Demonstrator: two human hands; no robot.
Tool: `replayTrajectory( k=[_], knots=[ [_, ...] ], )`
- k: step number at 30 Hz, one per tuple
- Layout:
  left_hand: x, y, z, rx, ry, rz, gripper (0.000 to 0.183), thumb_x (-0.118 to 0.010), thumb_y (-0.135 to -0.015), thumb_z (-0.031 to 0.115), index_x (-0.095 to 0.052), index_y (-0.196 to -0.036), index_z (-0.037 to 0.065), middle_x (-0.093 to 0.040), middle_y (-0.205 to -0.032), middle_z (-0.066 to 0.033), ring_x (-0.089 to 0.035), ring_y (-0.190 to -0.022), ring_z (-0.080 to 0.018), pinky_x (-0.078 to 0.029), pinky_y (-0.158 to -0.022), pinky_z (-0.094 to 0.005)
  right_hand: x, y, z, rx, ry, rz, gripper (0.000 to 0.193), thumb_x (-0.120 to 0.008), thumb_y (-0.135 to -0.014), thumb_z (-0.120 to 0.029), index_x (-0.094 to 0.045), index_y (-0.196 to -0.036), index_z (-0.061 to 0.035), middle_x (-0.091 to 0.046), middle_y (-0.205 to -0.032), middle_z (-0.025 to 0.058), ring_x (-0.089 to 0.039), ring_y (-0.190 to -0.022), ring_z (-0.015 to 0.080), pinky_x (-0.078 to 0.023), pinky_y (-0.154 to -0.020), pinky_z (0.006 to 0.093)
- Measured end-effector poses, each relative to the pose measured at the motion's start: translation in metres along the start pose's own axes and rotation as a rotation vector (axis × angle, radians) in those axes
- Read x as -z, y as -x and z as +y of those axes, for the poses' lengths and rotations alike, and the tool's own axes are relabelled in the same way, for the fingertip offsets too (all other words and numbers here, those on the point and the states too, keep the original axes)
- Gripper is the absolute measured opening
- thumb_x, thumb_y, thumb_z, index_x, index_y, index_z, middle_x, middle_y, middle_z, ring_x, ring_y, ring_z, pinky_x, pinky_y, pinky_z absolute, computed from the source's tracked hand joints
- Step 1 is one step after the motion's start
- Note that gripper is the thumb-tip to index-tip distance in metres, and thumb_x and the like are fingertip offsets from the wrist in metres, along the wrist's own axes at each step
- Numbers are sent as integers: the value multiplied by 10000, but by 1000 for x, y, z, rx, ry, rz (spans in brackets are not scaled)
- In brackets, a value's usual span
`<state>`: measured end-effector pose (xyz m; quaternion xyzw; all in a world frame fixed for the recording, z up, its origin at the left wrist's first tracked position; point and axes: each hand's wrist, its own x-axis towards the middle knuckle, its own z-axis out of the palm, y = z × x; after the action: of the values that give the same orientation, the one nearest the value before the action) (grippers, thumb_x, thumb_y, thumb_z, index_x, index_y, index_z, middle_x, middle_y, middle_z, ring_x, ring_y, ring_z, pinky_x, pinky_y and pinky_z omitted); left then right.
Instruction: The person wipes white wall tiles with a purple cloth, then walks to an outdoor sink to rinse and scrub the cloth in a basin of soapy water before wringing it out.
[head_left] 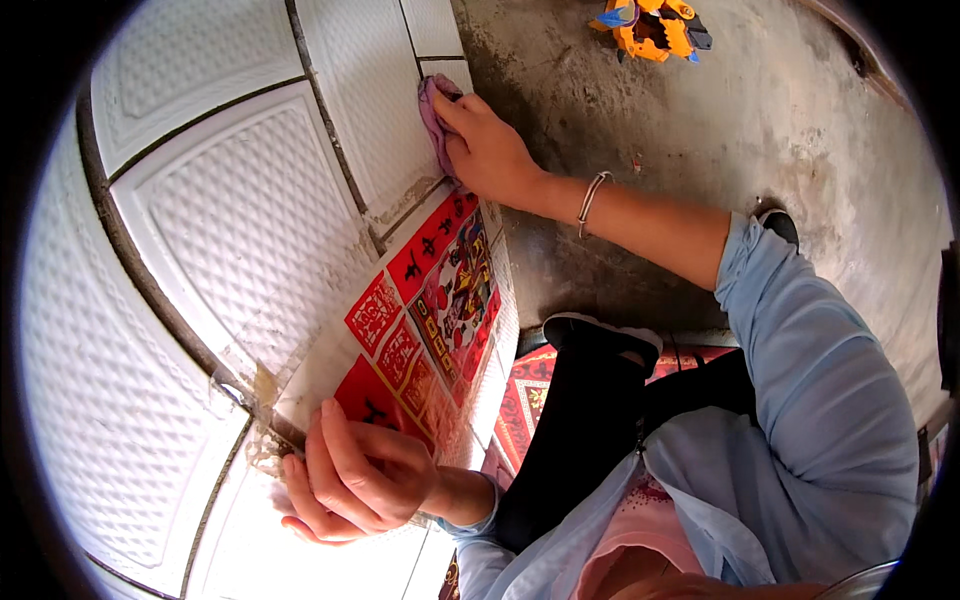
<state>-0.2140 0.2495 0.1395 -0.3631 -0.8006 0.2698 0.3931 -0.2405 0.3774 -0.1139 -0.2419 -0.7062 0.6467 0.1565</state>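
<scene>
My right hand [490, 150] is closed on a crumpled purple cloth [437, 125] and presses it against the white embossed tiles [365, 100] near the wall's edge. Just below the cloth, a red printed poster [425, 310] with dark characters and a colourful picture lies flat on the tiles. My left hand [365, 475] is beside the poster's lower end, with its fingers loosely curled, slightly apart, and nothing visible in them. Whether its fingertips touch the wall I cannot tell. Brownish torn residue [265, 390] clings to the tile joint near that hand.
A grey concrete floor [800, 120] stretches to the right of the wall. On it, at the far side, is an orange, black and blue plastic toy [655, 28]. A red patterned mat [520, 400] lies by my legs. My black shoe [600, 335] is near its edge.
</scene>
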Motion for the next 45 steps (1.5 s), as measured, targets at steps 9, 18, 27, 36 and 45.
replayTrajectory(
  k=[9,18,27,36,45],
  knots=[
    [0,-1,3,11,-26,-23,98,-616,-853,239,-713,-843,234,-671,-828,103,-587,-932,-132,-331,-988,-377,1,33,-2,46,-42,-115,516,-455,-837,-38,-359,-1343,-82,-460,-1078,210,-526,-930,415,-467,-774,431],
    [0,-3,8,-4,4,-25,109,-614,-831,160,-700,-819,225,-665,-797,85,-586,-896,-160,-312,-1009,-373,-19,-31,48,-229,-52,120,548,-450,-814,-84,-352,-1353,-71,-460,-1138,253,-493,-1002,441,-432,-872,445],
    [1,-2,3,-23,-25,-47,104,-602,-858,217,-702,-836,235,-676,-823,100,-594,-911,-140,-311,-1008,-373,-18,-8,26,-313,-105,-20,504,-414,-852,-79,-375,-1354,-49,-474,-1098,209,-487,-1050,341,-387,-925,343],
    [1,-2,7,-31,-25,-53,123,-586,-852,182,-699,-824,221,-676,-804,83,-593,-886,-160,-295,-1023,-371,-30,0,84,-575,-203,-147,579,-414,-811,-82,-342,-1384,-105,-426,-1266,269,-437,-1161,406,-384,-962,392],
    [-1,0,5,-39,-15,-38,130,-585,-854,164,-703,-832,214,-676,-802,77,-594,-895,-157,-296,-1025,-371,-18,30,59,-397,16,-281,478,-429,-857,-110,-388,-1333,-87,-394,-1256,288,-459,-1094,456,-404,-939,430]
  ],
)
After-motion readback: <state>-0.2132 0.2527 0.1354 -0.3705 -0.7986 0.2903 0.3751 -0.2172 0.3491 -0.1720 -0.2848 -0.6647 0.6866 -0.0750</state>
